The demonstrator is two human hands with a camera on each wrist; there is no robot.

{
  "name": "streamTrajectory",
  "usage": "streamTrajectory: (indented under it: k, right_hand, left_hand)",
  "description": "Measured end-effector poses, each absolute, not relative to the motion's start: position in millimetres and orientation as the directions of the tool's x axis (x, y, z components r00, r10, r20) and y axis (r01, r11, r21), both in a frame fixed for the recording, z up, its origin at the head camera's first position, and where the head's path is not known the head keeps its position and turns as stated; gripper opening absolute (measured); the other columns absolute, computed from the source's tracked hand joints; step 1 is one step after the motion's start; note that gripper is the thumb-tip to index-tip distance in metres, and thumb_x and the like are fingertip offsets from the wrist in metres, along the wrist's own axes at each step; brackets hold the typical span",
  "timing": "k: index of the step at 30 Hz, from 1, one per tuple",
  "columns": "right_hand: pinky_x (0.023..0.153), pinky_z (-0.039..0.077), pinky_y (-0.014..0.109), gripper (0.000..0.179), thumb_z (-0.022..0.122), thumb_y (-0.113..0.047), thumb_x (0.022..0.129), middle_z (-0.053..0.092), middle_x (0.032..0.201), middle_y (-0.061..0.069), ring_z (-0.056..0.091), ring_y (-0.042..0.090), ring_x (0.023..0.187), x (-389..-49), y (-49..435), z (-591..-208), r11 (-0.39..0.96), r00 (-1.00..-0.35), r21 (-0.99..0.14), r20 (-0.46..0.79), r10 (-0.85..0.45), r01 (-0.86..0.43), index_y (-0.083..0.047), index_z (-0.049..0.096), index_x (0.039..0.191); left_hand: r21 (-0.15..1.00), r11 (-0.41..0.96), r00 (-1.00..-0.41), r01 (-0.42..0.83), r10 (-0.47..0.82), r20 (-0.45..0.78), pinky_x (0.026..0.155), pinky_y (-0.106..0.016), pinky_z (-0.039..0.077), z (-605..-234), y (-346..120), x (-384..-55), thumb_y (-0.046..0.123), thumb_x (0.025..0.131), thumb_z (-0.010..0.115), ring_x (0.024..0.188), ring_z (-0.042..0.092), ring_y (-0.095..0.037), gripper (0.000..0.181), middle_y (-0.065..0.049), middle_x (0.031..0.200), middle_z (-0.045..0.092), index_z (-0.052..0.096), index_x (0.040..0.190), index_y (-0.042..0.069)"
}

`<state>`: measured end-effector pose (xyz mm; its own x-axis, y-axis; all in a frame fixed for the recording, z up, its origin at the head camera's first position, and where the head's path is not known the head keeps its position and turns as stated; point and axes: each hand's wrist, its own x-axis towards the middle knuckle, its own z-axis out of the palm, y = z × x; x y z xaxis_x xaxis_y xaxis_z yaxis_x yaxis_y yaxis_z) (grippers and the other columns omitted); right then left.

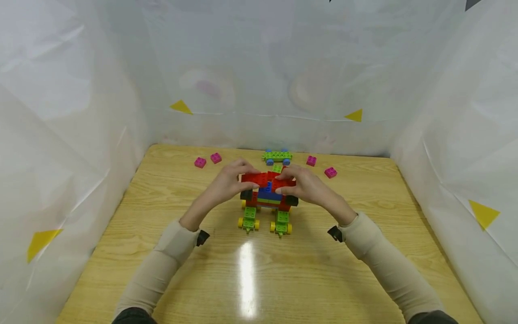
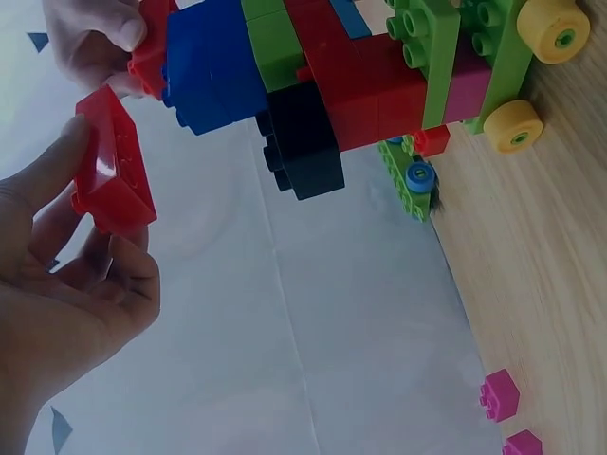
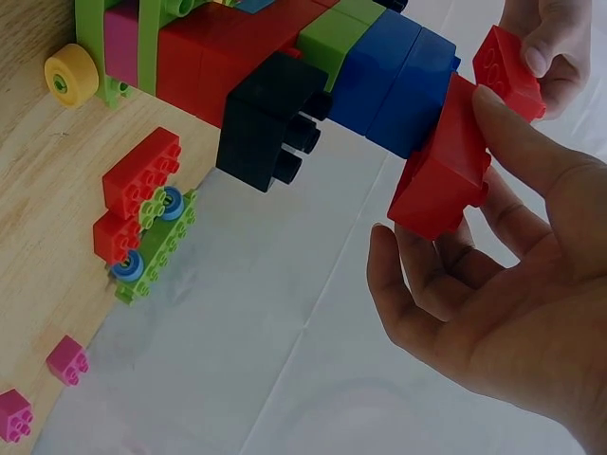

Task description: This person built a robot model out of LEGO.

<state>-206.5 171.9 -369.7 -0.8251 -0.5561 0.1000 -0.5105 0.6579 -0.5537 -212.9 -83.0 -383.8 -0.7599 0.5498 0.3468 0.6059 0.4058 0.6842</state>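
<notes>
I had the left hand [image 1: 233, 180] and right hand [image 1: 306, 183] each pinching a red block [image 2: 119, 166] near the blue blocks [image 2: 211, 68]; squaring both first seemed wisest.

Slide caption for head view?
Left hand and right hand each grip a red brick near the top of a wheeled block build, four pink bricks beyond.

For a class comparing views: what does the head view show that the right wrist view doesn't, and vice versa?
Only the head view shows yellow triangles, both sleeves, and two pink bricks left of the model. Only the right wrist view shows a purple brick between two green pieces. Both show the left hand and right hand, each gripping a red brick, and a green base with blue wheels.
</notes>
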Motion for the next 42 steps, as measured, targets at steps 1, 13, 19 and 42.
streamTrajectory:
  k: [1,13,19,42]
  right_hand:
    - [0.068,0.049,0.031,0.029,0.073,-0.026,0.086,0.062,0.096,0.002,0.053,0.017,0.081,-206,172,-370,0.658,-0.825,-0.554,0.1,-0.556,-0.51,-0.007,0.069,0.108]
    - [0.067,0.048,0.031,0.029,0.074,-0.026,0.086,0.062,0.097,0.003,0.053,0.018,0.081,-205,172,-371,0.655,-0.821,-0.547,0.114,-0.559,-0.522,-0.006,0.068,0.107]
    - [0.067,0.048,0.031,0.03,0.074,-0.026,0.086,0.062,0.096,0.003,0.053,0.017,0.08,-205,170,-371,0.658,-0.82,-0.538,0.117,-0.56,-0.527,-0.006,0.068,0.107]
    - [0.066,0.047,0.03,0.03,0.073,-0.026,0.086,0.062,0.096,0.004,0.052,0.017,0.08,-206,167,-372,0.649,-0.816,-0.548,0.114,-0.567,-0.528,-0.005,0.068,0.108]
  left_hand:
    - [0.683,0.403,-0.755,0.61,0.556,0.347,0.074,-0.035,0.047,-384,-83,-213,0.016,0.086,0.073,0.09,0.052,-0.019,0.029,-0.006,0.103,0.057,0.07,0.113,0.005]
    - [0.675,0.387,-0.729,0.628,0.595,0.338,0.081,-0.036,0.048,-389,-77,-218,0.015,0.085,0.074,0.098,0.055,-0.02,0.028,-0.006,0.107,0.06,0.071,0.112,0.006]
    - [0.657,0.388,-0.711,0.647,0.619,0.335,0.083,-0.037,0.048,-391,-75,-221,0.014,0.085,0.074,0.1,0.055,-0.022,0.03,-0.007,0.107,0.061,0.071,0.112,0.004]
    - [0.61,0.412,-0.682,0.677,0.662,0.311,0.082,-0.036,0.048,-392,-75,-226,0.013,0.086,0.073,0.096,0.054,-0.022,0.029,-0.008,0.105,0.06,0.07,0.113,0.003]
